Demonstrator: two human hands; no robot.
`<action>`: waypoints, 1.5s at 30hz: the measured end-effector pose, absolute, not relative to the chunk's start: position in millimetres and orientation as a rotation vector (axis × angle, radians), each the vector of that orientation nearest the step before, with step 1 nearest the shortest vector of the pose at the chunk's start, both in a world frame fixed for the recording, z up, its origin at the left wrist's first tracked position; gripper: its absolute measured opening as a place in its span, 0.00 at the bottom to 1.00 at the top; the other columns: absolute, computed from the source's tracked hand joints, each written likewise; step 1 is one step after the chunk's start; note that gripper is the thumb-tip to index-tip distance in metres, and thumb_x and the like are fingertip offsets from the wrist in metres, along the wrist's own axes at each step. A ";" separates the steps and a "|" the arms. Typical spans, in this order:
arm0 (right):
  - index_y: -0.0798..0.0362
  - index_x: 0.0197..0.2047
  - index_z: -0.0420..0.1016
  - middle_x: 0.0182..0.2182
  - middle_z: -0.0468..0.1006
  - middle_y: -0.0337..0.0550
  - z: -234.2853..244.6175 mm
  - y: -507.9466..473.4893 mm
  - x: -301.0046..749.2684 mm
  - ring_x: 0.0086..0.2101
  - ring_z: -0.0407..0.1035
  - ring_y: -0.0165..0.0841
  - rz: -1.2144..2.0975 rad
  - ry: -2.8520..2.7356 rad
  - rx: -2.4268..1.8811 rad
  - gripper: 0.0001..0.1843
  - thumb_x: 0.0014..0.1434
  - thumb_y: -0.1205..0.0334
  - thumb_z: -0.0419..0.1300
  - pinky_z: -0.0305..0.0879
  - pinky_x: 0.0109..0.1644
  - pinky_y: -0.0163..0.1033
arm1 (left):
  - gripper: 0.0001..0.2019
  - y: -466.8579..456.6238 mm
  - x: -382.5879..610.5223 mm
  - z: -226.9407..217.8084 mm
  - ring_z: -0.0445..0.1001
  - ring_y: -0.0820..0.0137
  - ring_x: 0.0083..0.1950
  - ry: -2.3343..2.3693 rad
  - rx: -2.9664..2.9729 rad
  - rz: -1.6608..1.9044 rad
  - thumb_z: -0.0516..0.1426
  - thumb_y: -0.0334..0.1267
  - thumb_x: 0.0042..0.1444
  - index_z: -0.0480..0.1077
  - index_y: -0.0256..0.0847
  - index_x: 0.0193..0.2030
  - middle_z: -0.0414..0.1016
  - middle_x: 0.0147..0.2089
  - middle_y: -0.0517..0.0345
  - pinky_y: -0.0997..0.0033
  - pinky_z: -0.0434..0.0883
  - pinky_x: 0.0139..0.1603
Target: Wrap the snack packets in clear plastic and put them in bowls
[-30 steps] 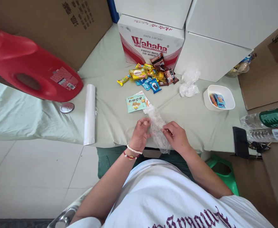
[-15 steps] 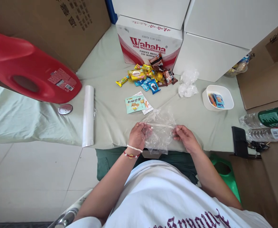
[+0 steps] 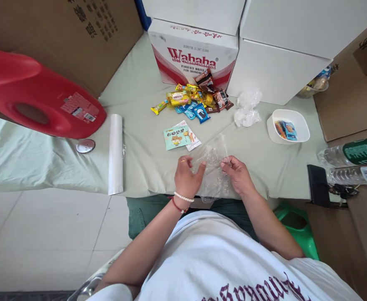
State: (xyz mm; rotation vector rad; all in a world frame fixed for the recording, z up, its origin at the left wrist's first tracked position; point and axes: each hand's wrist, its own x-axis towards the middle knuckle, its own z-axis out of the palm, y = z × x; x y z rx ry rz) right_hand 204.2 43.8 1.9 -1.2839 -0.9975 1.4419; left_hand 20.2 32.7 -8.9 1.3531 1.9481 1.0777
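Observation:
Both my hands hold a clear plastic bag [image 3: 214,167] over the near edge of the pale green cloth [image 3: 146,154]. My left hand [image 3: 187,177] pinches the bag's left side, fingers closed on the film. My right hand [image 3: 238,174] grips its right side near the top. The bag hangs crumpled between them. Just beyond lie two flat snack packets [image 3: 179,137], one green with a cartoon animal. Farther back sits a pile of wrapped snacks [image 3: 193,101].
A white film roll [image 3: 115,154] lies left, near a red jug [image 3: 36,100] and a small metal lid [image 3: 85,145]. A white bowl [image 3: 299,136] holding snacks sits right, crumpled plastic [image 3: 248,109] beside it. A Wahaha carton [image 3: 192,54], white boxes and bottles [image 3: 352,161] ring the cloth.
The bag was stretched wide between my hands half a second ago. Now my hands have come closer together and the bag is bunched up again.

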 end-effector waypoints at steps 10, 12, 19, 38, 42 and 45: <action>0.47 0.37 0.72 0.28 0.70 0.35 -7.5 31.2 222.7 0.26 0.61 0.31 1.270 -1.051 -1.495 0.20 0.54 0.40 0.67 0.61 0.25 0.36 | 0.06 80.5 12.1 -25.1 0.71 0.68 0.37 1.621 0.934 1.244 0.61 0.40 0.56 0.70 0.44 0.31 0.69 0.31 0.60 0.70 0.69 0.40; 0.46 0.37 0.71 0.23 0.65 0.32 -10.9 32.3 230.2 0.22 0.58 0.30 1.255 -1.037 -1.527 0.20 0.56 0.38 0.65 0.57 0.23 0.36 | 0.09 82.9 -3.8 -23.7 0.71 0.71 0.34 1.479 0.716 1.280 0.63 0.43 0.53 0.68 0.44 0.32 0.70 0.31 0.62 0.73 0.69 0.35; 0.48 0.37 0.73 0.21 0.64 0.31 -23.6 52.3 243.9 0.21 0.57 0.30 1.134 -1.149 -1.610 0.20 0.61 0.38 0.61 0.54 0.25 0.36 | 0.12 80.9 -50.5 -14.4 0.75 0.71 0.34 1.465 0.631 1.057 0.64 0.42 0.49 0.67 0.41 0.34 0.73 0.35 0.57 0.74 0.71 0.31; 0.49 0.32 0.72 0.19 0.64 0.34 -39.4 64.4 259.7 0.23 0.57 0.31 0.967 -1.221 -1.689 0.20 0.62 0.40 0.60 0.52 0.27 0.36 | 0.10 57.2 -47.7 -17.9 0.75 0.58 0.54 1.145 2.207 0.649 0.55 0.33 0.54 0.77 0.50 0.33 0.80 0.40 0.52 0.44 0.61 0.69; 0.49 0.32 0.72 0.21 0.63 0.33 -38.7 68.2 254.9 0.24 0.56 0.31 0.958 -1.227 -1.693 0.19 0.63 0.42 0.59 0.52 0.29 0.36 | 0.07 42.3 -66.8 -13.0 0.75 0.58 0.52 1.183 2.217 0.608 0.53 0.34 0.54 0.71 0.45 0.28 0.78 0.38 0.51 0.52 0.67 0.59; 0.50 0.32 0.72 0.23 0.65 0.34 -38.0 69.0 251.6 0.25 0.56 0.31 0.926 -1.265 -1.687 0.19 0.64 0.43 0.59 0.52 0.30 0.36 | 0.15 43.5 -55.8 -6.9 0.75 0.59 0.44 1.322 2.165 0.560 0.50 0.41 0.63 0.69 0.44 0.27 0.77 0.36 0.50 0.57 0.67 0.49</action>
